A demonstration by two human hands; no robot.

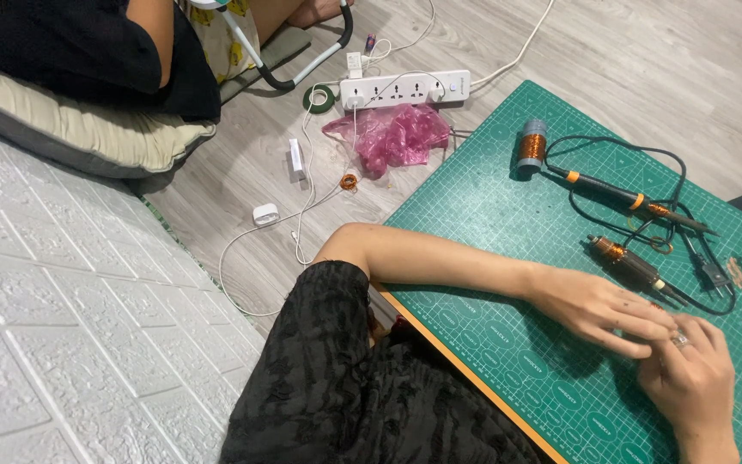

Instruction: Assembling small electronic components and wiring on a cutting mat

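Observation:
My left hand lies on the green cutting mat, its forearm reaching in from the left. My right hand, with a ring on one finger, comes up from the lower right. The fingertips of both hands meet just below a black tool with a copper coil at one end. Whatever sits between the fingers is hidden. A black soldering iron with orange bands lies farther up the mat, its black cord looping to a plug. A spool of copper wire stands near the mat's top corner.
On the wood floor lie a white power strip, a pink plastic bag, a green tape roll, a small white box and a white charger. Another person in black sits on a cushion.

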